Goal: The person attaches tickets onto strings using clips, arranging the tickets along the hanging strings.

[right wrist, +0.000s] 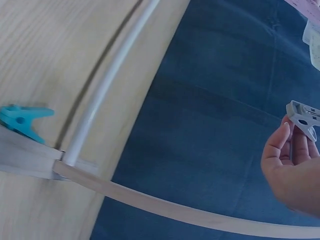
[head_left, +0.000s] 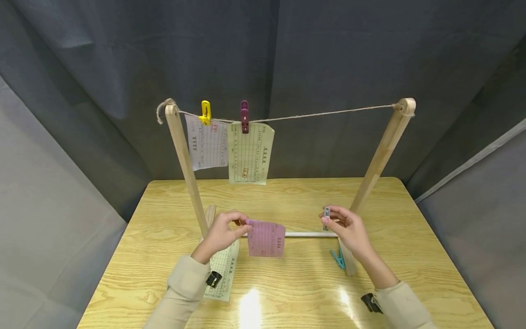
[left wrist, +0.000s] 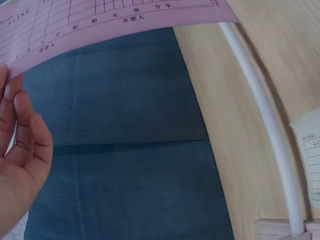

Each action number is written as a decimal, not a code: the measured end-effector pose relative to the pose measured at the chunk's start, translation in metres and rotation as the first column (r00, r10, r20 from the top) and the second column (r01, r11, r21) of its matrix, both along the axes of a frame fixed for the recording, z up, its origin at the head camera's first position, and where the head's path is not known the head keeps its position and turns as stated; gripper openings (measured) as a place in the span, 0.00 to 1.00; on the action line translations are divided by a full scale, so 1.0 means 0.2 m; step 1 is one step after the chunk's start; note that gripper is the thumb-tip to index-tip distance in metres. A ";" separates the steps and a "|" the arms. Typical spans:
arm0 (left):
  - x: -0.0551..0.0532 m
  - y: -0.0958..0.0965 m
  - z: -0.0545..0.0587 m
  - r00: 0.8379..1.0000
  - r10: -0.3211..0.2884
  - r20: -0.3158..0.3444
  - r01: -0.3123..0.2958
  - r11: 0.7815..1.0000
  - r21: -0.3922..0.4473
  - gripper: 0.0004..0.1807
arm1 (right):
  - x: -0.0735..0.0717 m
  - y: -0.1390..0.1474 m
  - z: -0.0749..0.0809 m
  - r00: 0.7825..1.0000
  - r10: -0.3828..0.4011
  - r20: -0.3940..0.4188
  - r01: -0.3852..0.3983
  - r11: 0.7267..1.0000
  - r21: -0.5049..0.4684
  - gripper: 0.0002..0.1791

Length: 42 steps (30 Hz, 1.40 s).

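In the head view, the left hand (head_left: 225, 230), left of lower centre, pinches the upper-left corner of a pink printed paper slip (head_left: 266, 240); the right hand (head_left: 351, 230), right of lower centre, pinches a small grey plastic clothespin (head_left: 327, 213) between thumb and fingers. In the left wrist view, the slip crosses the upper left. In the right wrist view, the grey clothespin is at the right edge, a turquoise plastic clothespin (right wrist: 10, 117) at the left.

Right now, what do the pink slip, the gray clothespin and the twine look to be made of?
Pink slip: apparently thin, matte paper; it bears a printed grid and curves softly. Gray clothespin: probably smooth molded plastic, from its even color and neat hole. Twine: likely jute or similar fiber, rough and tan, shaggy at its left end.
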<state>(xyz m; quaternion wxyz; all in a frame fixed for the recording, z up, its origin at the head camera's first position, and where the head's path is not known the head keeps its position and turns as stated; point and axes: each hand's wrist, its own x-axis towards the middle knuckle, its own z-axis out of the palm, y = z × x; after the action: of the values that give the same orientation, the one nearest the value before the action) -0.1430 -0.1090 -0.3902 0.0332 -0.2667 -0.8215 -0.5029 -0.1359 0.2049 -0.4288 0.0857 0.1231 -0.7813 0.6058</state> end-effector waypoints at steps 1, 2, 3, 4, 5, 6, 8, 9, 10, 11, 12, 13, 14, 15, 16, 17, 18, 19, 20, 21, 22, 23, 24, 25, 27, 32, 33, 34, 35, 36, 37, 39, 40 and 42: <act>0.00 0.00 0.01 1.000 0.000 -0.009 0.000 1.000 0.003 0.02 | 0.00 0.00 0.01 1.000 0.003 -0.007 -0.003 1.000 -0.002 0.16; 0.00 0.00 0.02 1.000 -0.001 -0.014 0.001 1.000 0.006 0.03 | -0.01 0.00 0.02 1.000 0.006 -0.014 -0.006 1.000 -0.006 0.16; 0.00 0.01 0.02 1.000 -0.004 -0.022 0.004 1.000 0.012 0.03 | -0.01 -0.01 0.03 1.000 0.010 -0.026 -0.010 1.000 -0.006 0.16; 0.00 0.01 0.03 1.000 -0.005 -0.029 0.005 1.000 0.015 0.03 | -0.01 -0.01 0.03 0.999 0.013 -0.035 -0.014 1.000 -0.009 0.15; 0.00 0.01 0.04 0.999 -0.005 -0.035 0.006 1.000 0.017 0.03 | -0.01 -0.01 0.04 0.999 0.017 -0.042 -0.018 1.000 -0.012 0.15; 0.00 0.01 0.05 0.999 -0.006 -0.041 0.007 1.000 0.019 0.03 | -0.01 -0.01 0.05 0.999 0.021 -0.049 -0.021 1.000 -0.012 0.15; 0.00 0.02 0.07 0.999 -0.009 -0.051 0.010 1.000 0.024 0.03 | -0.01 -0.01 0.07 0.998 0.028 -0.061 -0.028 1.000 -0.007 0.14; 0.00 0.02 0.08 0.998 -0.009 -0.054 0.011 1.000 0.026 0.03 | -0.01 -0.01 0.08 0.997 0.031 -0.065 -0.031 1.000 -0.004 0.14; 0.00 0.02 0.08 0.998 -0.009 -0.056 0.010 0.999 0.030 0.03 | -0.01 -0.01 0.09 0.997 0.033 -0.066 -0.033 0.999 0.000 0.13; 0.00 0.02 0.09 0.998 -0.011 -0.061 0.014 0.999 0.036 0.02 | -0.01 -0.01 0.10 0.997 0.034 -0.070 -0.033 0.999 0.005 0.13; -0.01 0.03 0.09 0.998 -0.011 -0.064 0.013 0.999 0.042 0.02 | -0.01 -0.02 0.11 0.997 0.036 -0.073 -0.035 0.999 0.009 0.13; -0.01 0.03 0.10 0.997 -0.011 -0.071 0.014 0.999 0.047 0.02 | -0.01 -0.02 0.12 0.996 0.037 -0.077 -0.036 0.999 0.014 0.13; -0.01 0.03 0.10 0.997 -0.010 -0.080 0.014 0.999 0.053 0.02 | -0.01 -0.02 0.13 0.996 0.036 -0.081 -0.035 0.999 0.020 0.13; -0.03 0.03 0.09 0.996 -0.006 -0.085 0.011 0.998 0.060 0.02 | -0.02 -0.02 0.14 0.996 0.036 -0.087 -0.034 0.999 0.022 0.13; -0.04 0.03 0.08 0.996 -0.002 -0.090 0.008 0.998 0.067 0.02 | -0.02 -0.02 0.16 0.995 0.035 -0.093 -0.033 0.999 0.025 0.13; -0.05 0.03 0.06 0.995 0.002 -0.095 0.006 0.997 0.075 0.02 | -0.02 -0.02 0.17 0.995 0.035 -0.097 -0.033 0.999 0.026 0.13; -0.07 0.03 0.05 0.995 0.007 -0.100 0.001 0.997 0.081 0.02 | -0.02 -0.02 0.18 0.994 0.035 -0.104 -0.032 0.999 0.029 0.13; -0.08 0.03 0.04 0.995 0.010 -0.104 -0.001 0.996 0.088 0.03 | -0.02 -0.02 0.19 0.993 0.036 -0.111 -0.032 0.999 0.031 0.13; -0.10 0.04 0.02 0.995 0.015 -0.102 -0.005 0.995 0.098 0.03 | -0.02 -0.02 0.20 0.993 0.036 -0.116 -0.032 0.999 0.032 0.13; -0.11 0.04 0.01 0.995 0.019 -0.100 -0.008 0.994 0.106 0.03 | -0.03 -0.02 0.22 0.992 0.038 -0.119 -0.035 0.999 0.030 0.13; -0.11 0.04 0.01 0.995 0.020 -0.102 -0.009 0.993 0.114 0.03 | -0.03 -0.02 0.23 0.992 0.040 -0.122 -0.036 0.999 0.031 0.13; -0.12 0.04 0.01 0.994 0.023 -0.106 -0.010 0.993 0.121 0.03 | -0.03 -0.02 0.24 0.991 0.040 -0.126 -0.036 0.999 0.031 0.13; -0.12 0.04 0.01 0.994 0.025 -0.110 -0.011 0.992 0.126 0.02 | -0.03 -0.02 0.25 0.991 0.040 -0.130 -0.037 0.999 0.030 0.12; -0.13 0.04 0.02 0.993 0.026 -0.113 -0.011 0.991 0.133 0.02 | -0.03 -0.02 0.26 0.991 0.042 -0.129 -0.039 0.999 0.025 0.12; -0.13 0.05 0.03 0.992 0.025 -0.125 -0.006 0.989 0.147 0.02 | -0.04 -0.02 0.28 0.990 0.041 -0.133 -0.038 0.999 0.025 0.12; -0.14 0.07 0.06 0.989 0.021 -0.146 0.006 0.983 0.186 0.02 | -0.05 -0.02 0.33 0.987 0.047 -0.153 -0.045 0.999 0.016 0.13; -0.15 0.07 0.07 0.989 0.024 -0.149 0.005 0.981 0.195 0.02 | -0.05 -0.02 0.35 0.986 0.048 -0.158 -0.047 0.999 0.013 0.13; -0.15 0.08 0.08 0.988 0.027 -0.150 0.005 0.978 0.207 0.02 | -0.05 -0.02 0.36 0.985 0.047 -0.164 -0.045 0.999 0.010 0.13; -0.15 0.08 0.08 0.988 0.030 -0.153 0.005 0.975 0.222 0.02 | -0.06 -0.01 0.38 0.984 0.042 -0.171 -0.041 0.999 0.010 0.12; -0.16 0.09 0.09 0.988 0.032 -0.153 0.006 0.971 0.238 0.02 | -0.06 -0.01 0.40 0.983 0.037 -0.178 -0.036 0.999 0.009 0.12; -0.16 0.09 0.10 0.988 0.034 -0.153 0.006 0.967 0.255 0.03 | -0.06 -0.01 0.41 0.982 0.033 -0.184 -0.031 0.999 0.012 0.12; -0.17 0.10 0.12 0.987 0.033 -0.155 0.014 0.956 0.293 0.03 | -0.07 0.00 0.45 0.980 0.026 -0.199 -0.024 1.000 0.012 0.12; -0.17 0.11 0.13 0.987 0.032 -0.160 0.019 0.950 0.311 0.03 | -0.07 0.00 0.46 0.978 0.024 -0.208 -0.022 1.000 0.009 0.12; -0.17 0.12 0.15 0.984 0.033 -0.173 0.028 0.940 0.340 0.03 | -0.08 0.00 0.50 0.975 0.028 -0.221 -0.028 1.000 0.005 0.12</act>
<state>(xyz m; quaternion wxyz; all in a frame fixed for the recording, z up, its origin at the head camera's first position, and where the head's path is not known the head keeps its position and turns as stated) -0.1772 -0.0858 -0.3609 0.1519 -0.2993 -0.7161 -0.6120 -0.1523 0.2044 -0.3298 0.1634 0.2008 -0.7657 0.5888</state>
